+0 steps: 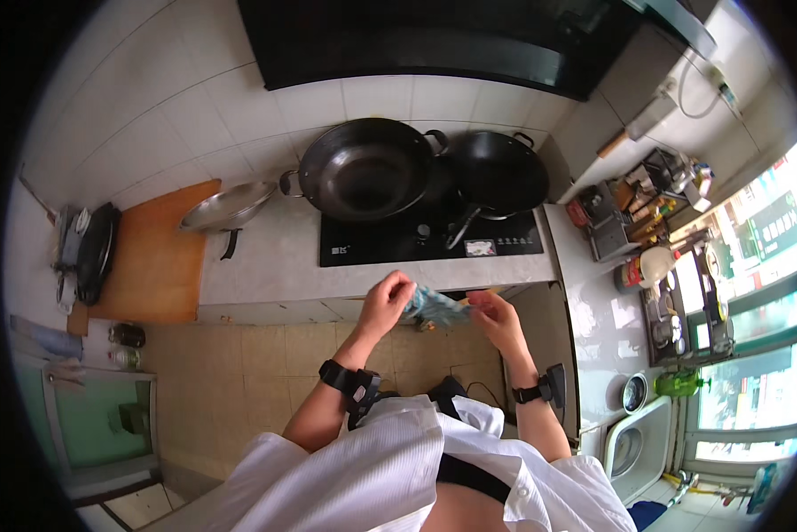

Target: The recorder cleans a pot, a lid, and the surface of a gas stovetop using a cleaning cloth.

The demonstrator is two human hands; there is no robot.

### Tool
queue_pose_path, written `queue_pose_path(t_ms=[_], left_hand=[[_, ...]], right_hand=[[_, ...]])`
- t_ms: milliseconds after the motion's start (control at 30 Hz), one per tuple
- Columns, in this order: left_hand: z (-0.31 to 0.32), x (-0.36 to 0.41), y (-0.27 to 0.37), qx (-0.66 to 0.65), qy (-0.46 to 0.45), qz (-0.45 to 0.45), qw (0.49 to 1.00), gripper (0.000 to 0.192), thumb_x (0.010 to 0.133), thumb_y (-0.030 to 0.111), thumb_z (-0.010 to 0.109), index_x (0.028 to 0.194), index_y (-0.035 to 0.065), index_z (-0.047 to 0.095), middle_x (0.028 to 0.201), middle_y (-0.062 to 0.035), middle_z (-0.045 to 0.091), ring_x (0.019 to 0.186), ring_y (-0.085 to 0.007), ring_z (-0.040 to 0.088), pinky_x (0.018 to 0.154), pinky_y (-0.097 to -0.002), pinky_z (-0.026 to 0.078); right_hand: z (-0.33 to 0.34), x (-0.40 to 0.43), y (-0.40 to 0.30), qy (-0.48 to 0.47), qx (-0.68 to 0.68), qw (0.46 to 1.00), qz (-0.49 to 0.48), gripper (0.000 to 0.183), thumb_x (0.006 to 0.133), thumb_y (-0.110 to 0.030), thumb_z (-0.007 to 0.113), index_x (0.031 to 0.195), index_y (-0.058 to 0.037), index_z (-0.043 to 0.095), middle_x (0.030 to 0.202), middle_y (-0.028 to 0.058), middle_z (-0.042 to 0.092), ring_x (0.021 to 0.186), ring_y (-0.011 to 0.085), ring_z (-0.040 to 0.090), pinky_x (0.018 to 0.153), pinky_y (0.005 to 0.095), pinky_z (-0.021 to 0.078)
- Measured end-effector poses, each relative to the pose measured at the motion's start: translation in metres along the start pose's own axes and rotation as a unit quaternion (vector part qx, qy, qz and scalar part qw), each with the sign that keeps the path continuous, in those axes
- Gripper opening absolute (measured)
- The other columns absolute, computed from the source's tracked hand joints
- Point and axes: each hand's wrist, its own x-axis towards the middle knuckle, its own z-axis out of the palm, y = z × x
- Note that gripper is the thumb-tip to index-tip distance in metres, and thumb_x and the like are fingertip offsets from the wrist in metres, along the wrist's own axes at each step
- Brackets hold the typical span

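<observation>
A blue and white patterned cloth (440,308) is stretched between my two hands, in front of the counter's edge. My left hand (386,302) pinches its left end between thumb and fingers. At its right end is my right hand (498,319), its fingers curled against the cloth. Beyond them, on the black glass cooktop (385,246), stand a large two-handled wok (368,169) and a smaller dark wok (500,169) with a metal handle pointing towards me.
Left of the cooktop, a steel pan (228,206) leans partly over a wooden board (162,259). A range hood (425,40) hangs above. The right counter (598,332) holds a large plastic bottle (654,266), racks and a sink (658,432).
</observation>
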Motion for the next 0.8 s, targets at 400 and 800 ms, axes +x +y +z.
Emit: queue_pose_path(t_ms=[400,800], left_hand=[[-0.086,0.081,0.017,0.049,0.064,0.003,0.997,0.012,0.086,0.012,0.059,0.086,0.0004,0.058,0.074,-0.0002,0.058,0.068,-0.0048,0.052,0.06,-0.0218,0.044],[-0.22,0.147,-0.117,0.057,0.431,-0.011,0.9,0.035,0.085,0.019,0.059,0.119,0.0092,0.052,0.117,-0.0137,0.047,0.104,-0.0234,0.049,0.08,-0.0325,0.046]], right_hand=[[0.127,0.143,-0.022,-0.236,0.286,0.923,0.104,0.02,0.093,-0.021,0.05,0.108,-0.0075,0.051,0.098,-0.002,0.051,0.093,0.0073,0.047,0.083,0.0235,0.0385],[0.126,0.317,-0.114,-0.127,0.193,0.971,0.059,0.013,0.091,-0.017,0.05,0.097,-0.0068,0.054,0.093,0.0024,0.06,0.09,0.0124,0.057,0.075,0.0276,0.0459]])
